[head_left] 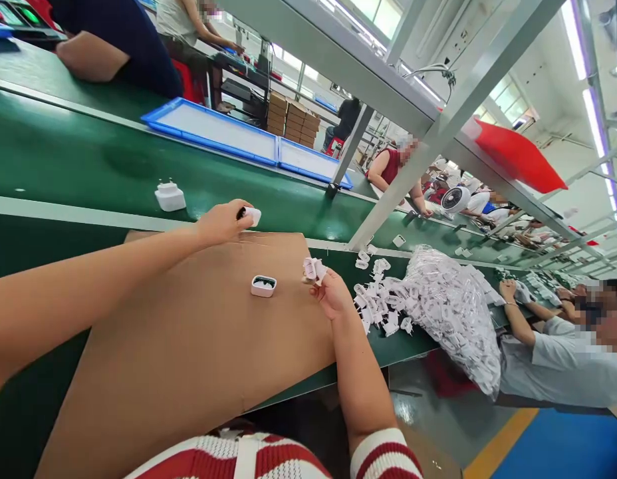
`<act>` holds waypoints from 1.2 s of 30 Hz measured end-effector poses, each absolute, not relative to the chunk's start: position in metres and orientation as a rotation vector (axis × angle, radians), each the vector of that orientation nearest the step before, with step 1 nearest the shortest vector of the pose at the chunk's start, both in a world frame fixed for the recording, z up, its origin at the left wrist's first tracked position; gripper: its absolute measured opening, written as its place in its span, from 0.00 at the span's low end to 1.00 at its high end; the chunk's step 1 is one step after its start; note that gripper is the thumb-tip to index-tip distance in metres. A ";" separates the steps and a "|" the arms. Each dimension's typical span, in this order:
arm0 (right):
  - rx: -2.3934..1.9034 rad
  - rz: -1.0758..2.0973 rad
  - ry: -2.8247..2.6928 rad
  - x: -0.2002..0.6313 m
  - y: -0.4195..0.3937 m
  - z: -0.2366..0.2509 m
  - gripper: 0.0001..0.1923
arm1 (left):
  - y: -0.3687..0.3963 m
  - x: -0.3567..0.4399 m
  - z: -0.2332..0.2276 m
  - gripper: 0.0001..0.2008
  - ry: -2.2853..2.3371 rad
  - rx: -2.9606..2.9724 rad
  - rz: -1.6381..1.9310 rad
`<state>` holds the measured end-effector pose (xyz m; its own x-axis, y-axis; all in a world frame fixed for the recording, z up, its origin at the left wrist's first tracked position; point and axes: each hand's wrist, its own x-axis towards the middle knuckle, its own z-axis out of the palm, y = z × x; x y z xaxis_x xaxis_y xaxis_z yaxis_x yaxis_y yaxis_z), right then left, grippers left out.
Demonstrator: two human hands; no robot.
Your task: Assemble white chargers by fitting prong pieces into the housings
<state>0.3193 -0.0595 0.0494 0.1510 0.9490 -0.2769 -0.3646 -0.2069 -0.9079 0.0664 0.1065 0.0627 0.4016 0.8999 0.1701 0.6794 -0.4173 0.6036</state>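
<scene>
My left hand (221,223) reaches over the far edge of a cardboard sheet (203,332), its fingers closed round a white charger housing (251,215). Out to the right, my right hand (333,293) pinches several small white plastic parts (313,269). Between the two hands an open white charger housing (263,286) rests on the cardboard, dark inside. Farther left, a white plug charger (170,196) with two pins pointing up sits on the green conveyor belt (104,159).
Loose white plastic parts (375,299) lie heaped right of the cardboard, against a bulging clear bag (448,306) of similar parts. Blue-rimmed trays (213,130) stand beyond the belt. A slanting metal post (403,173) rises ahead. A co-worker (562,352) sits to the right.
</scene>
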 end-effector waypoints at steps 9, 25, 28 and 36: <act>-1.156 1.263 -1.161 0.297 -0.079 0.052 0.17 | -0.043 0.025 0.047 0.18 1.012 2.229 0.442; -1.207 0.346 -2.401 0.244 -0.092 0.070 0.16 | -0.054 0.026 0.006 0.21 0.820 1.996 0.809; -1.203 0.302 -2.500 0.241 -0.089 0.068 0.19 | -0.054 0.026 0.007 0.22 0.811 1.993 0.813; -1.202 0.189 -2.419 0.239 -0.089 0.062 0.23 | -0.052 0.026 0.005 0.21 0.822 1.961 0.792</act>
